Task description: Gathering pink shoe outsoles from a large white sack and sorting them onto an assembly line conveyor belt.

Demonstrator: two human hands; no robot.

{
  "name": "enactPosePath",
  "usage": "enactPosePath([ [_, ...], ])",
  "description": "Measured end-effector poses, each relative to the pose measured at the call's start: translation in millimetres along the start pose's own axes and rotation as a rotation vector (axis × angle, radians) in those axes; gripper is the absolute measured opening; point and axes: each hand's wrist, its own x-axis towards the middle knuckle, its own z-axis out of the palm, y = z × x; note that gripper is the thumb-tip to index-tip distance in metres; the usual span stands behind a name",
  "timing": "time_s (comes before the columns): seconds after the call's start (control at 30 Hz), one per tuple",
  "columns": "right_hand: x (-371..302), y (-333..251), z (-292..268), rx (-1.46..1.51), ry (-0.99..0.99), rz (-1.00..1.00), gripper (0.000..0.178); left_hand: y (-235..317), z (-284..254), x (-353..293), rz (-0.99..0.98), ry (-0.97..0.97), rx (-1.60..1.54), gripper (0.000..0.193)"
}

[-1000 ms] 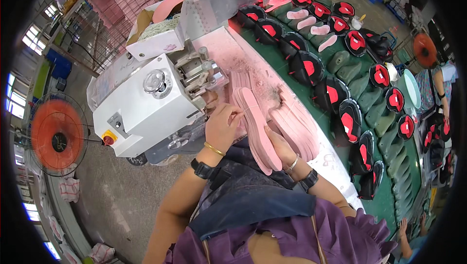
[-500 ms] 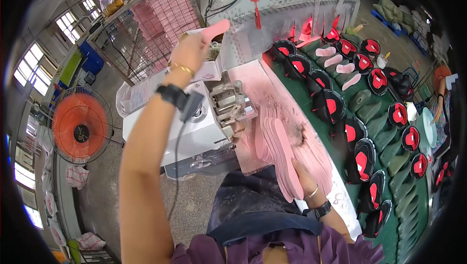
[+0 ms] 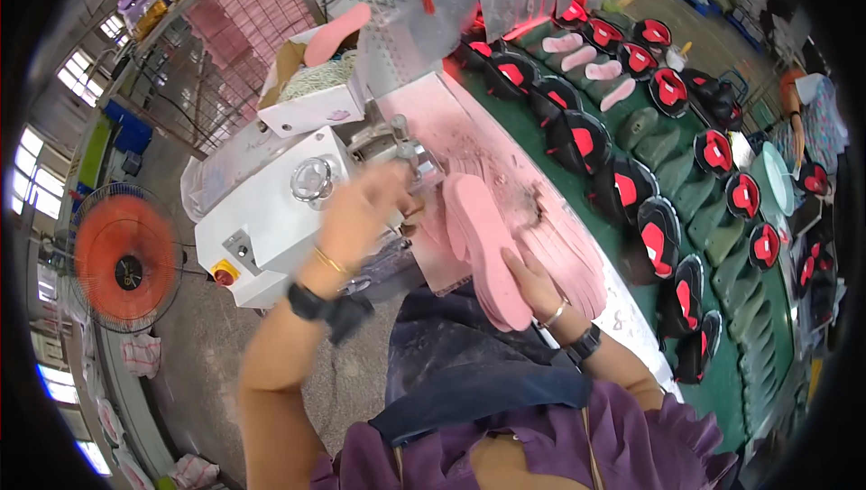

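My right hand point(image 3: 534, 284) grips a stack of pink shoe insoles point(image 3: 487, 251) at its lower right edge, thumb on top. The stack lies slantwise over the near part of a pink-dusted work surface. My left hand point(image 3: 368, 212), smeared by motion, is in front of the metal head point(image 3: 386, 138) of a white machine point(image 3: 271, 210). No insole shows in it, and its fingers are too blurred to read. A single pink insole point(image 3: 338, 34) rests tilted on a white box point(image 3: 316, 114) filled with pale stringy material, beyond the machine.
More pink insoles point(image 3: 566, 260) fan out right of the stack. A green conveyor point(image 3: 622, 246) carries black-and-red shoe uppers point(image 3: 577, 140) and green shoe lasts point(image 3: 667, 170). An orange fan point(image 3: 124, 255) stands left. A wire rack point(image 3: 244, 39) holds pink stacks behind. Another person's arm point(image 3: 796, 129) shows far right.
My left hand has let go of the insole at the box and come back toward me, near the machine head. My right hand still holds the stack. The whole view has shifted.
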Motion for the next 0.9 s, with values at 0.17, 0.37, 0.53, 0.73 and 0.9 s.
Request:
enactPosePath([
  [0.17,1,16,30,-0.107,-0.016,-0.066,0.058,-53,138,-69,-0.464,-0.263,-1.143,0.047],
  [0.37,-14,21,44,-0.316,-0.239,0.117,0.059,-52,156,-96,-0.573,-0.106,-1.533,0.06],
  [0.53,1,17,9,-0.661,-0.266,0.067,0.044,-70,149,-117,-0.712,-0.302,-1.619,0.054],
  [0.73,-9,20,29,-0.674,-0.191,-0.248,0.042,-84,159,-137,-0.807,-0.22,-1.529,0.042],
  [0.9,-5,29,25,-0.63,-0.051,-0.494,0.043,-93,160,-127,-0.766,-0.254,-1.448,0.04],
])
